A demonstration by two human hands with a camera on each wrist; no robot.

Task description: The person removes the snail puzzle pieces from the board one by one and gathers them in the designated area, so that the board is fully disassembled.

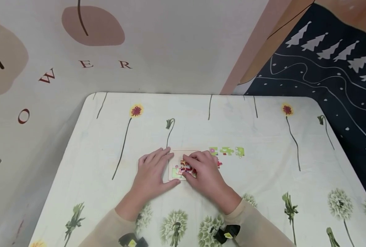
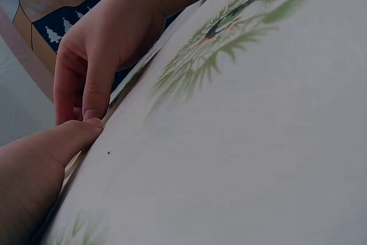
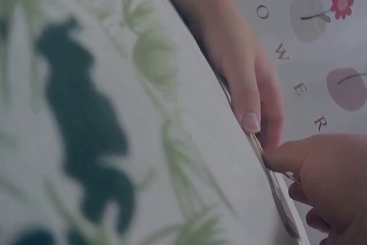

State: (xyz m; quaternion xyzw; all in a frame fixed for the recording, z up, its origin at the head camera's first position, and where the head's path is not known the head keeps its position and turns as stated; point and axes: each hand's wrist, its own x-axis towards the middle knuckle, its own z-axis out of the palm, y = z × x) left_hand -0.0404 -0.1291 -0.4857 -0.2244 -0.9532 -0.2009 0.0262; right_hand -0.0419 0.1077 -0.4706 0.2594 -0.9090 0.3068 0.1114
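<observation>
A small puzzle board (image 1: 178,153) with a pale rim lies on the flower-patterned cloth, partly filled with red, pink and green pieces. My left hand (image 1: 152,171) rests at its left side, fingers spread toward the upper left corner and thumb along the lower edge. Over the right part of the board, my right hand (image 1: 206,173) pinches a small puzzle piece (image 3: 292,176) between thumb and fingers; the hand hides most of it. In the left wrist view, the right hand (image 2: 109,38) reaches down close to the left thumb (image 2: 80,136).
Several loose puzzle pieces lie right of the board: a green one with a pink spot (image 1: 213,151), a green one (image 1: 227,151), another green one (image 1: 240,152), and a red one (image 1: 219,164) beside the right hand. The table's far edge (image 1: 158,93) meets a printed wall covering.
</observation>
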